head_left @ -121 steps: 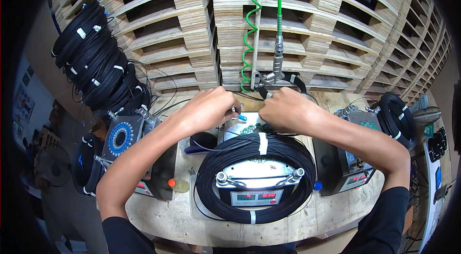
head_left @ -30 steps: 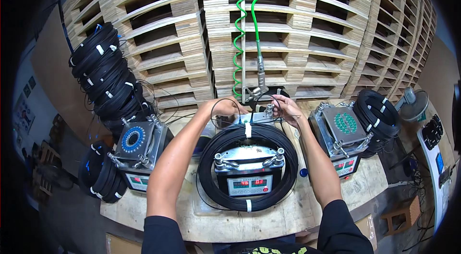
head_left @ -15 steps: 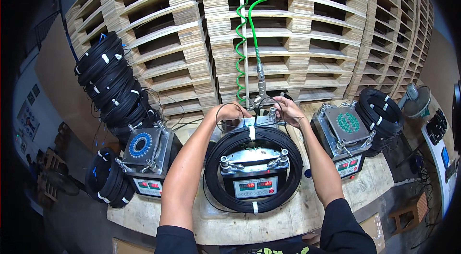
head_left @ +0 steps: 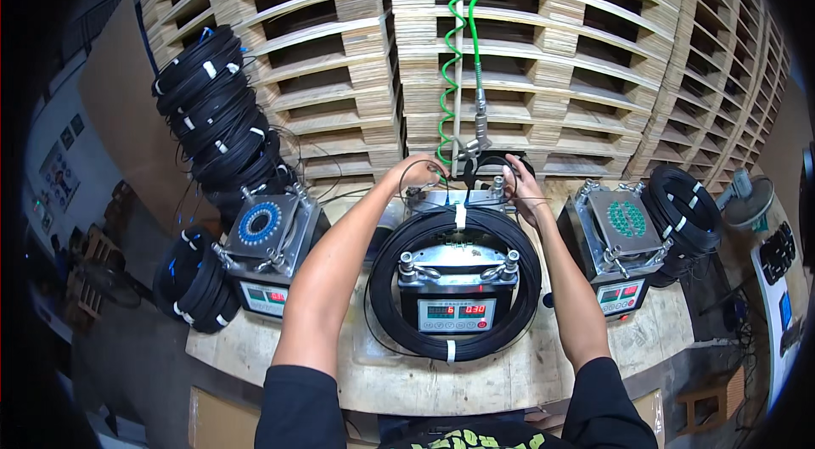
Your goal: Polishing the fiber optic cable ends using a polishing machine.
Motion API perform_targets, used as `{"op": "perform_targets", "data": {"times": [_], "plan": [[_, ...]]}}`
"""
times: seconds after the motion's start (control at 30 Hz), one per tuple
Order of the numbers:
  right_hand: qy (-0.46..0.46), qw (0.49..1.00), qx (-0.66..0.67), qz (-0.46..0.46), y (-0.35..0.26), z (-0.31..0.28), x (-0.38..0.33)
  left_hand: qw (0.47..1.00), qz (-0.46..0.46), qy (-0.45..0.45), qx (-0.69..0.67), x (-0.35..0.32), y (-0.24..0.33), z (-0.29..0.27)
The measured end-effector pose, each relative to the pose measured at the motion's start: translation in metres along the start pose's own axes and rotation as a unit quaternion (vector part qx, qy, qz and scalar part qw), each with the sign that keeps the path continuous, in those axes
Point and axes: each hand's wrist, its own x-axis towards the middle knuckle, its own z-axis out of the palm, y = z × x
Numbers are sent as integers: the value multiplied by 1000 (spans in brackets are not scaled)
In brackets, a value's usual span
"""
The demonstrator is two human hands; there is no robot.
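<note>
A coil of black cable (head_left: 532, 283) with white ties lies around the middle machine (head_left: 458, 292), which has a metal top and a red-lit display. Loose ends of that cable rise at the coil's far side and bend in small loops toward both hands. Behind the machine's back metal block (head_left: 450, 197), my left hand (head_left: 422, 171) has its fingers closed on the loop at the left. My right hand (head_left: 524, 188) is at the block's right end, thumb and fingers pinching the other loop. The fingertips of the left hand are partly hidden.
Similar machines stand left (head_left: 263, 232) with a blue ring on top and right (head_left: 626, 232) with green pieces. Black cable coils are stacked at the far left (head_left: 216, 122) and right (head_left: 683, 211). A green air hose (head_left: 477, 33) hangs before wooden pallets (head_left: 323, 67).
The whole scene has shifted slightly to the right as the view turned. Both hands stay behind the middle machine with the cable loops, fingers slightly rearranged. The middle display reads differently.
</note>
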Motion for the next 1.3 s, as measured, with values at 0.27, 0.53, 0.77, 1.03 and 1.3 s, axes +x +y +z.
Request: {"op": "perform_targets", "data": {"times": [0.27,0.53,0.77,1.03,1.3], "plan": [[-3,987,-156,-48,-9,16,-27,998,-50,26,6,7,-30,-15],[-2,985,-147,-96,14,18,-17,938,-292,-20,-186,-10,-71,-58],[10,991,-125,-54,12,9,-19,904,-141,-62,-398,-66,-50,-40],[-14,991,-109,-80,36,-10,-1,840,4,-13,-542,-146,-82,-42],[2,991,-115,-65,32,-13,-3,871,-155,97,-457,-113,-71,2]]}}
